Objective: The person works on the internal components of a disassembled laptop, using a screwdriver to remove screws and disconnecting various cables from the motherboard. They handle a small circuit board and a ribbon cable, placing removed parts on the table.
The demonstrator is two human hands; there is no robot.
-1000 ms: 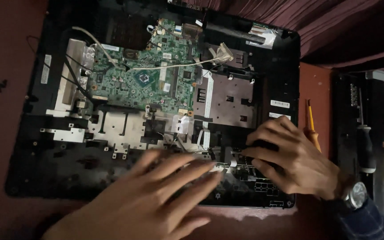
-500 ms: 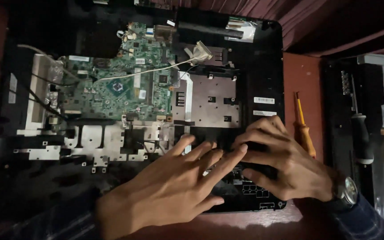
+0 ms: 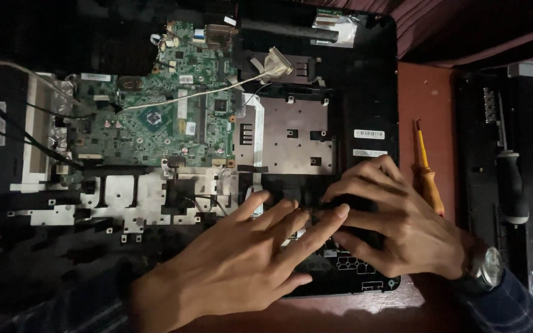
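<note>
a: where's room? my left hand (image 3: 235, 265) and right hand (image 3: 396, 225) crowd the laptop chassis (image 3: 374, 80) lower corner.

b: cables (image 3: 32, 132) cross the green board (image 3: 155, 120); the yellow screwdriver (image 3: 428, 172) lines the right edge.

The opened laptop's shell (image 3: 371, 92) is black, and inside it sits a green circuit board (image 3: 155, 123) dotted with small silver and black parts. To the board's right lies a dull grey metal plate (image 3: 288, 139). A white cable (image 3: 180, 98) crosses the board. On the reddish-brown table (image 3: 430, 92) at right rests a yellow-and-orange screwdriver (image 3: 427, 169). Near right, a dark blue plaid sleeve (image 3: 516, 305) and a silver wristwatch (image 3: 487, 266) show.
</note>
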